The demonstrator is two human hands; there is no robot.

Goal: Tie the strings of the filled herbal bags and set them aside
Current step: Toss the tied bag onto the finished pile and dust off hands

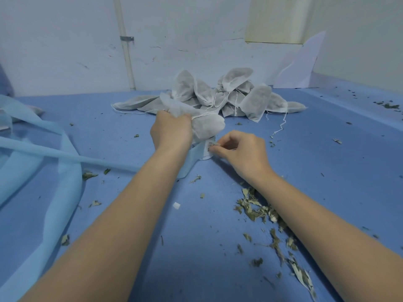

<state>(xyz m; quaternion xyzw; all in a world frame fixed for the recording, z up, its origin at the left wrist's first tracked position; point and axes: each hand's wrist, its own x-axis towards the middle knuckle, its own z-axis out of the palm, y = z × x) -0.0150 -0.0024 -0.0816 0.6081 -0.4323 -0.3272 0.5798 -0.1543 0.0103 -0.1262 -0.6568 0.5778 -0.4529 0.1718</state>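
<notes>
While the left hand [172, 129] grips the gathered neck of a filled herbal bag [207, 127] just above the middle of the frame, the bag's long axis runs from upper left to lower right, its loose open top fanning toward the upper left and its stuffed body bulging toward the right. A thin white string [201, 115] crosses the neck beside the curled fingers. Just below and right of the bag, the right hand [242, 149] has its fingers curled, thumb and forefinger pinching at a small white printed label [209, 147] on a pale blue fabric strip [192, 159] that runs under the left wrist; whether a string is also held there I cannot tell. Directly behind the bag, toward the top center, lies a pile of filled bags [226, 94] with loose strings trailing, close enough to crowd that side. Dried herb scraps [261, 211] lie scattered along the right forearm at lower right. Folded light blue fabric [39, 153] fills the left edge. The blue table cover [327, 153] lies open at center right, and a white wall [65, 51] bounds the far edge.
</notes>
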